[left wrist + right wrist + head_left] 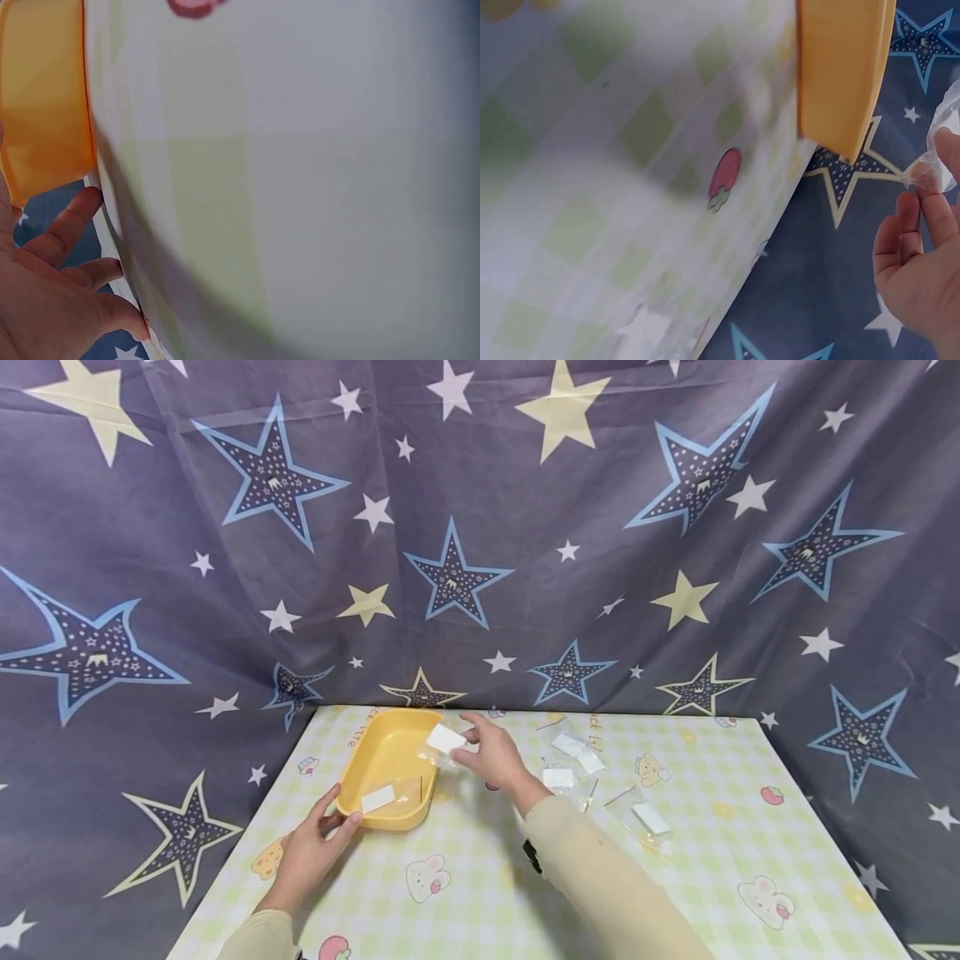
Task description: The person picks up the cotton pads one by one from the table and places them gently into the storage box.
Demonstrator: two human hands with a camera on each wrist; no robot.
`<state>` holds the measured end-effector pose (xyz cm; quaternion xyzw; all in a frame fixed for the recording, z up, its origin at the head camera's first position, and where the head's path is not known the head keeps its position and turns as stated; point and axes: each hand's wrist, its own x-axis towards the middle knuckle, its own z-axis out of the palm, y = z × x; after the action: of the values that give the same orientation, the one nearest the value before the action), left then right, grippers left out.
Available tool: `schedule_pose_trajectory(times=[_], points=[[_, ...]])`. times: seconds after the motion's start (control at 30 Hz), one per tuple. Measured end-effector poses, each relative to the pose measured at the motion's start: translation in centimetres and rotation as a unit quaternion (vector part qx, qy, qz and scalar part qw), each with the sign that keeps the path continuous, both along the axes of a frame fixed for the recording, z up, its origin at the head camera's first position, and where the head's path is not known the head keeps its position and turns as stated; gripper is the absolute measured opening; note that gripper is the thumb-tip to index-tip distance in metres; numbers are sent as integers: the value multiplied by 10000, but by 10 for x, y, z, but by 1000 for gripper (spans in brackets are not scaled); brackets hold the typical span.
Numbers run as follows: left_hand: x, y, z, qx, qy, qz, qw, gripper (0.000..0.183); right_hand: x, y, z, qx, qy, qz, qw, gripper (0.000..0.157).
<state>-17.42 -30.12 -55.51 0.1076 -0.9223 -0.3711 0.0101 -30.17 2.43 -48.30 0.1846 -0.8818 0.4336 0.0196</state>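
A yellow plastic tray (402,820) sits on the left part of the table in the head view. My left hand (309,852) holds its near left corner, thumb at the front rim and a finger along the left side. In the left wrist view the other fingers spread down to the tabletop beside the tray wall (49,97). Between thumb and fingers, my right hand (497,756) pinches a small clear plastic bag with a white block (446,739) in it, above the tray's right rim. Another bagged white block (378,798) lies inside the tray.
Several clear bags with white pieces, among them one bag (651,820) nearest the front, lie to the right of my right hand. A checked cloth with cartoon prints (585,893) covers the table. A dark curtain with stars (480,485) hangs behind the table's far edge.
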Motion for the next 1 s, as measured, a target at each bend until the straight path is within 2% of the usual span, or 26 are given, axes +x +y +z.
schedule_pose_trajectory(times=[0.23, 0.6, 0.8, 1.0], points=[[-1, 0, -1, 15, 15, 19, 10000, 94, 5, -23, 3, 111, 119, 208, 9996, 73], [0, 0, -2, 5, -75, 27, 10000, 94, 18, -50, -7, 549, -151, 379, 9977, 72], [0, 1, -3, -67, -6, 30, 10000, 94, 24, -53, -9, 477, -219, 406, 9978, 72], [-1, 1, -4, -51, 121, 10, 9999, 92, 26, -55, -10, 289, -375, 690, 9965, 79]])
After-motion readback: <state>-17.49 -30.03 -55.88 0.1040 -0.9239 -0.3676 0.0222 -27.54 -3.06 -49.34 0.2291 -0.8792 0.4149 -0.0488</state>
